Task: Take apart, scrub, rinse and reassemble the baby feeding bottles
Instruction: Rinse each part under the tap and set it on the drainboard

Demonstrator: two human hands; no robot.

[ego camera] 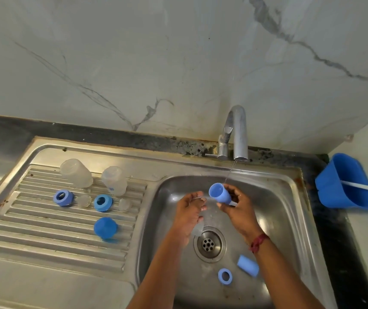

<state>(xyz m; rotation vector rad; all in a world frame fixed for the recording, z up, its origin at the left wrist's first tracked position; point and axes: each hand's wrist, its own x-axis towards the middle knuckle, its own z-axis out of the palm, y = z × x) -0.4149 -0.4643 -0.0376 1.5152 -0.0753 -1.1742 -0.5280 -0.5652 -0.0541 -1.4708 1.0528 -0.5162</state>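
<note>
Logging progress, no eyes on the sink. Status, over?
Right hand holds blue cap at the tap stream. Left hand grips a clear part. Blue ring and second cap loose in basin, clear of hands.

One head-worn wide-angle view looks steeply down, close over the sink (267, 181) toward the marble wall (156, 52).

Two forearms in view, both bare right down to the frame edge. Left hand (187, 216), up-left of the drain (209, 244): bare fingers, bare wrist. Right hand (240, 211), up-right of the drain: fingers bare. Right wrist wears a dark red thread band (259, 242), several strands wound together and bunched unevenly, sitting just right of the drain.
</note>
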